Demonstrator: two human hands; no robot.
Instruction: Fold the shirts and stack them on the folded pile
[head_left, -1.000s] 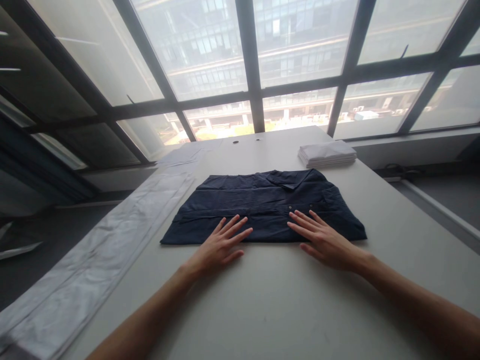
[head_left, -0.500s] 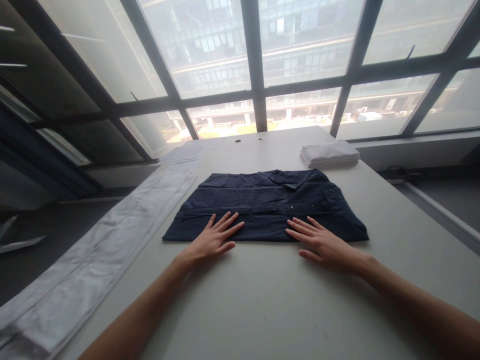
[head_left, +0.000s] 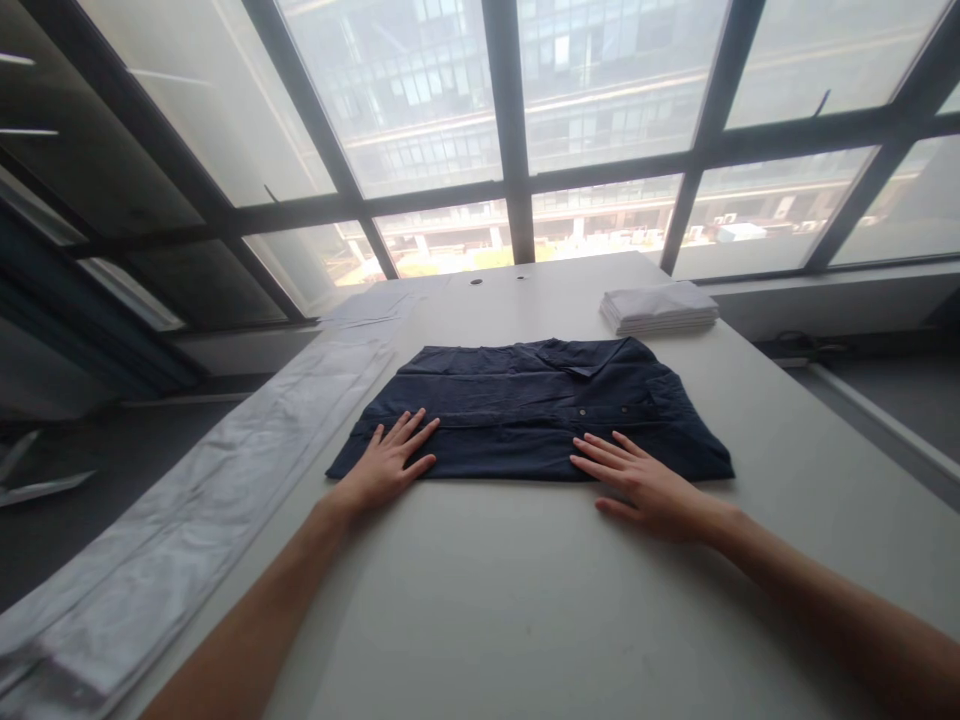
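A dark navy shirt (head_left: 525, 405) lies folded into a wide rectangle on the white table (head_left: 525, 600), collar toward the right. My left hand (head_left: 390, 462) rests flat on the shirt's near left edge, fingers spread and open. My right hand (head_left: 641, 485) lies flat at the near edge right of the middle, fingertips on the cloth, fingers apart. Neither hand holds anything.
A stack of folded white cloth (head_left: 658, 307) sits at the table's far right. A long strip of clear plastic bags (head_left: 210, 500) runs along the table's left side. Two small dark spots (head_left: 475, 282) mark the far end. Large windows stand behind.
My left hand has slid leftward along the shirt's near edge, from near the middle to the left part. My right hand has barely moved.
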